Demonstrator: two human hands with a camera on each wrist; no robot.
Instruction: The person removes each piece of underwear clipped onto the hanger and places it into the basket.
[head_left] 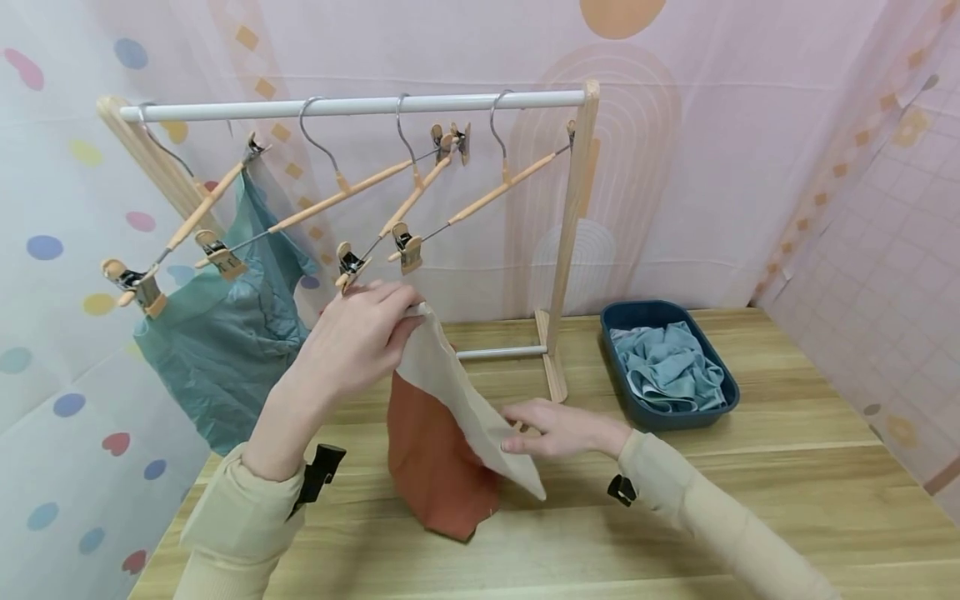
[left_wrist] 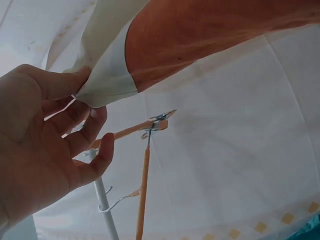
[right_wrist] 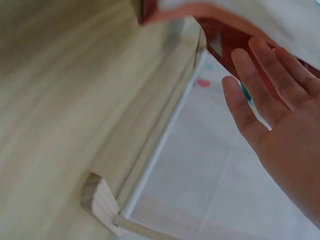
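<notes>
My left hand [head_left: 360, 337] pinches the upper corner of a cream-and-rust cloth garment [head_left: 438, 450], just below the hanger clips. In the left wrist view, thumb and fingertips meet on the cream band [left_wrist: 107, 75]; the other fingers are loosely bent. The garment hangs at a slant, its rust part low over the table; its exact kind cannot be told. Beside the lower cream end is my right hand [head_left: 555, 429]. Its fingers [right_wrist: 272, 75] extend along the cloth in the right wrist view, where the thumb is hidden.
A wooden rack with a white rail [head_left: 360, 106] carries several clip hangers. From the leftmost hanger hangs a teal garment [head_left: 232, 325]. At the right, a dark blue basin [head_left: 678, 419] holds crumpled teal cloth [head_left: 671, 367] on the wooden table [head_left: 787, 467]. A patterned curtain hangs behind.
</notes>
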